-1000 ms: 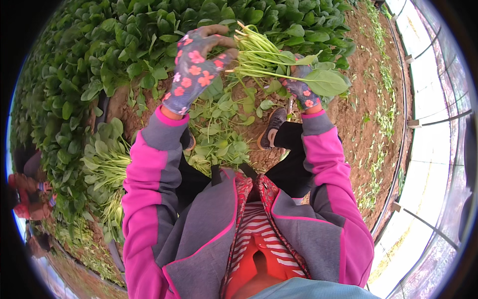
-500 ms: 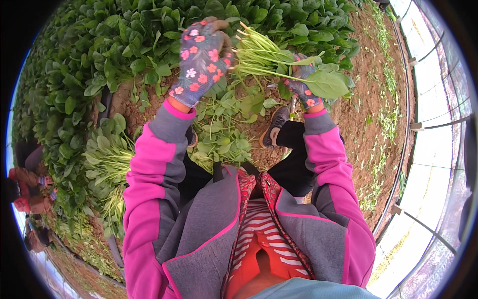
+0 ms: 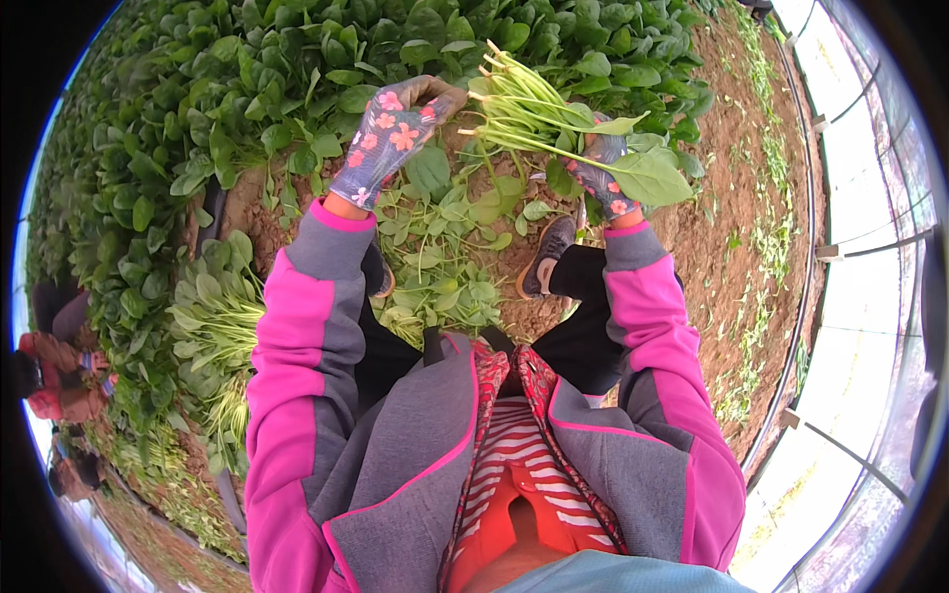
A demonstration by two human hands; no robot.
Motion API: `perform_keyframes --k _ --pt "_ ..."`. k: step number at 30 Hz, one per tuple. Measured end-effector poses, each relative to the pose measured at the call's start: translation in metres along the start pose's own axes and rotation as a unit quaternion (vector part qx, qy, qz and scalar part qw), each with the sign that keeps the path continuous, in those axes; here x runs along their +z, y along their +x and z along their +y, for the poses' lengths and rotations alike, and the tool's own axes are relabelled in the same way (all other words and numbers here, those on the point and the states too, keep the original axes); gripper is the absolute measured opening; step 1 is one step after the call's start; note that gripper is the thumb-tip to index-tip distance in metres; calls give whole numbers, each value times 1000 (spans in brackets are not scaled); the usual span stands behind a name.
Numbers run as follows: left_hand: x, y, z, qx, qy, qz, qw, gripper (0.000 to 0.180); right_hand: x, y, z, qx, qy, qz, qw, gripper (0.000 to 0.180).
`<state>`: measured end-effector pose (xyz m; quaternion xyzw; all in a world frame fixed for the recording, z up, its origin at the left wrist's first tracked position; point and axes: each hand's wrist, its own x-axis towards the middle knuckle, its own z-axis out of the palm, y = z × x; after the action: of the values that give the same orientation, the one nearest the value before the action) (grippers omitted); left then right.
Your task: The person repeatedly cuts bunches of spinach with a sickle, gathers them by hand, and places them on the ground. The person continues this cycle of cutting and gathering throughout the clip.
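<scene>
Spinach plants [image 3: 213, 326], already pulled, are lying in a pile on the soil at far left. Moving right, the left hand [image 3: 390, 138], in a flowered glove, is hanging half-curled over the growing bed [image 3: 297, 79], gripping nothing. Rightmost, the right hand [image 3: 608, 183] is clamping a bunch of spinach [image 3: 554, 124] mid-stem, pale stalk ends fanning left, broad green leaves drooping right, above the bare soil [image 3: 712, 247].

We look straight down from a single camera worn on the head, its fisheye picture bending edges toward the rim. It sits close above the chest, so the jacket [image 3: 395, 465] fills the lower half, with the plant bed [image 3: 247, 89] and bare soil [image 3: 732, 247] farther below.
</scene>
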<state>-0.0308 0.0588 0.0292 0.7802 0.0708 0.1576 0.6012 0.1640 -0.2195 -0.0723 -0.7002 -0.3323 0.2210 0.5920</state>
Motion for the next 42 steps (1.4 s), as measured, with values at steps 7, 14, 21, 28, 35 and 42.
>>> perform_keyframes --k 7,14,21,28,35,42 --pt "11 9 -13 182 -73 50 979 62 -2 -3 -16 264 320 -40 909 54" --pt "10 34 -16 255 -99 -11 962 117 43 -12 -111 176 151 -74 970 70" --pt "28 21 11 209 -100 -10 973 131 69 -10 -101 164 96 -73 979 60" --pt "33 30 15 320 32 91 942 120 77 12 -38 81 478 -379 788 63" --pt "27 32 8 231 -119 64 964 110 86 6 -44 184 190 -170 949 66" --pt "24 37 1 233 -141 87 958 101 98 0 -78 152 103 -127 975 64"
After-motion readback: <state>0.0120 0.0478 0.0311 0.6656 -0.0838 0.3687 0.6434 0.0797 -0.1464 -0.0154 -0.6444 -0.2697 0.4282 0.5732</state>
